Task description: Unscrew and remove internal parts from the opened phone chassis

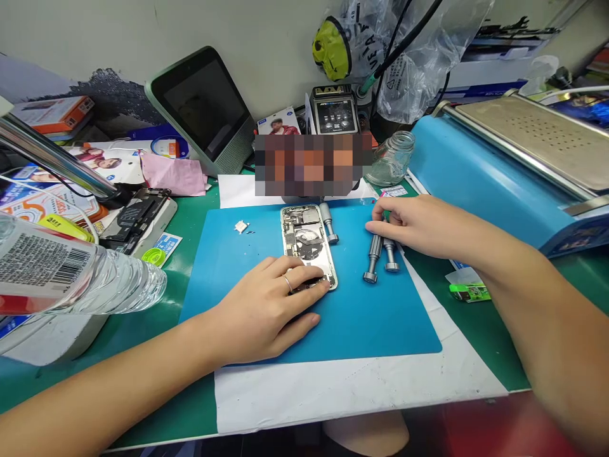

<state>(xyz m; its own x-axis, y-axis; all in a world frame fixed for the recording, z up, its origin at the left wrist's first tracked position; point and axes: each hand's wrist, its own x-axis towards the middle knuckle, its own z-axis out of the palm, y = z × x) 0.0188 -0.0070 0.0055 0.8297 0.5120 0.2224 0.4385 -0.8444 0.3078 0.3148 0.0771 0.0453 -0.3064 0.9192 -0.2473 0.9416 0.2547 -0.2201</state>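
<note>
An opened smartphone [308, 236] with its inner parts bare lies on a blue mat [266, 339]. My left hand [266, 301] rests on its lower end, fingers stretched out and thumb apart on the mat. To the right, my right hand [412, 222] is closed in a pinch over the upper end of a grey screwdriver [373, 257]; its fingers partly hide the shaft. Beside that lies a second screwdriver [391, 255]. Another screwdriver [328, 223] lies along the phone's right edge. A small metal part [241, 226] and tiny bits sit left of the phone.
A water bottle [128, 279] juts in from the left, near another opened phone [137, 219]. Behind stand a screen device [204, 105], a dark control unit [335, 114] and a glass jar [394, 155]. A blue machine [490, 178] stands at right; a green lighter [469, 292] lies before it.
</note>
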